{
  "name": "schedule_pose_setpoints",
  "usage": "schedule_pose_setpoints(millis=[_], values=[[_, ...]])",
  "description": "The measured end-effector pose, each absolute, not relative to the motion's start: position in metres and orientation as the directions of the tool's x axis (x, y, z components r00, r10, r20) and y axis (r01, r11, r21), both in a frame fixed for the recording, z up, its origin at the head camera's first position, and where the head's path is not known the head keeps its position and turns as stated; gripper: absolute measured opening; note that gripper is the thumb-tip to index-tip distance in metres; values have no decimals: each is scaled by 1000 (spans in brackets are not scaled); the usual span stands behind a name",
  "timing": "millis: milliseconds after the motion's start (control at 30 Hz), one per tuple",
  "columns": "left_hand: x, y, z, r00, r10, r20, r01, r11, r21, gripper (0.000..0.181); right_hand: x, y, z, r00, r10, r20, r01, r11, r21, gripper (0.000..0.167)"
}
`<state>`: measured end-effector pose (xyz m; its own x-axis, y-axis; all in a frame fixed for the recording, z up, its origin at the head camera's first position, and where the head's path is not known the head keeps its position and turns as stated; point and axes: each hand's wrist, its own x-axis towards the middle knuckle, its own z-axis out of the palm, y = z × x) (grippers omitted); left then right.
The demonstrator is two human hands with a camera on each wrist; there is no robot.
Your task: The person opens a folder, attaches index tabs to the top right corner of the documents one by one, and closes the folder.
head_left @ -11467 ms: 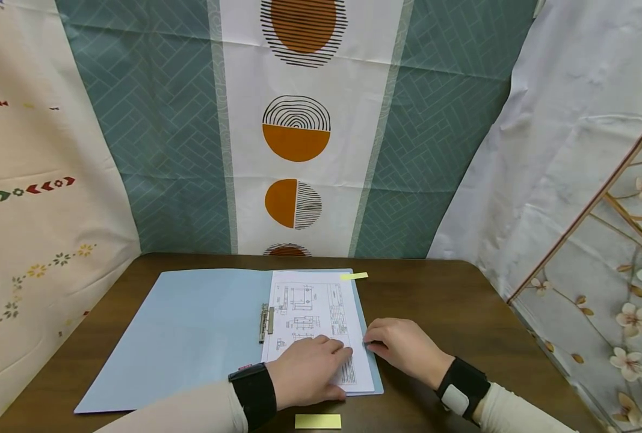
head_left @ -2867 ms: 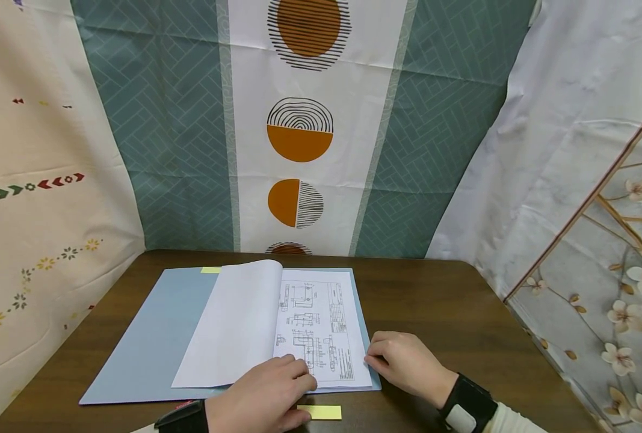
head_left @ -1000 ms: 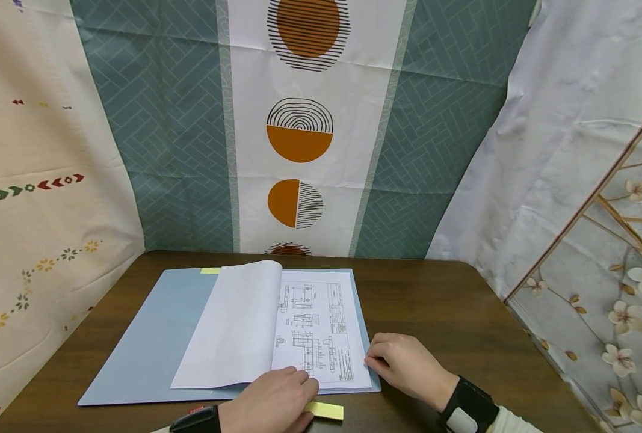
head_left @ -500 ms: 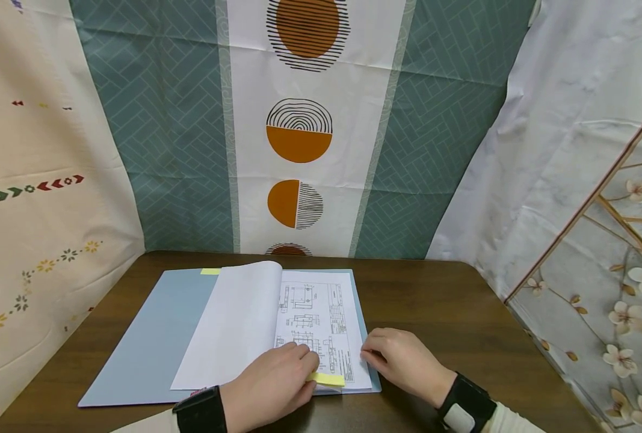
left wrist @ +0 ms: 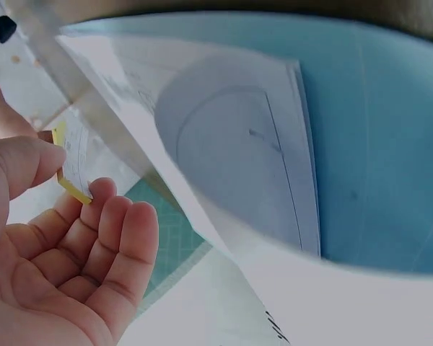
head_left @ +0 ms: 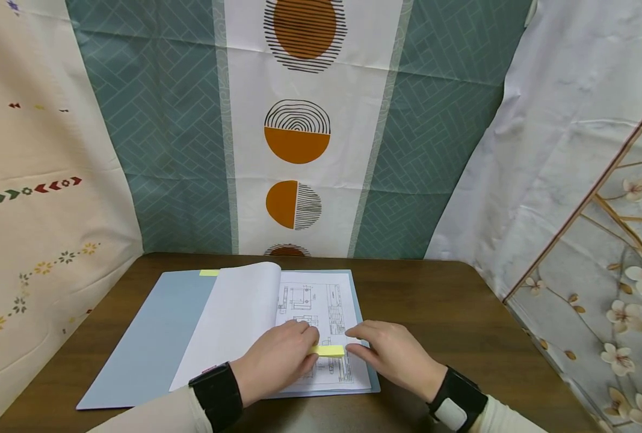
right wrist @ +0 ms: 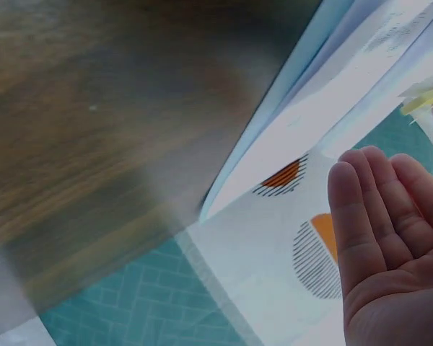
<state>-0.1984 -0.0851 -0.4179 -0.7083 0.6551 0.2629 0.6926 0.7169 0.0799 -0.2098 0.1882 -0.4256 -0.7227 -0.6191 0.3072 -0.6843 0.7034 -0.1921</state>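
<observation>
My left hand (head_left: 277, 361) pinches a small pad of yellow sticky notes (head_left: 328, 350) by its left end, above a page with technical drawings (head_left: 331, 307). In the left wrist view, the sticky notes (left wrist: 72, 189) sit between thumb and fingers. My right hand (head_left: 393, 355) hovers at the pad's right end, thumb and forefinger apart; whether it touches the pad I cannot tell. Long straight fingers of the right hand (right wrist: 390, 238) show in the right wrist view. Below lies an open light blue folder (head_left: 131, 349), its clip hidden by a turned-over sheet (head_left: 234, 325).
A yellow sticky tab (head_left: 209, 272) pokes out past the top of the turned sheet. The folder lies on a dark wooden table (head_left: 434, 294). Patterned cloths (head_left: 180, 150) hang behind and at both sides.
The first sheet has been turned over to the left with its tab. My left hand has lifted the sticky notes off the table over the page. My right hand has left the folder's edge.
</observation>
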Motion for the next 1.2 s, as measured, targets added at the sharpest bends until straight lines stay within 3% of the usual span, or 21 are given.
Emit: schedule_pose_setpoints(millis=[400,1200], values=[[-210,-83,-410,-708,647,283,689,721,75,24,-217,171,-422,-716,-638,283,-694,694,-192,41],[-219,-82,-409,-724,631,280,678,725,120,27,-229,159,-425,-701,-625,344,-705,678,-207,24]])
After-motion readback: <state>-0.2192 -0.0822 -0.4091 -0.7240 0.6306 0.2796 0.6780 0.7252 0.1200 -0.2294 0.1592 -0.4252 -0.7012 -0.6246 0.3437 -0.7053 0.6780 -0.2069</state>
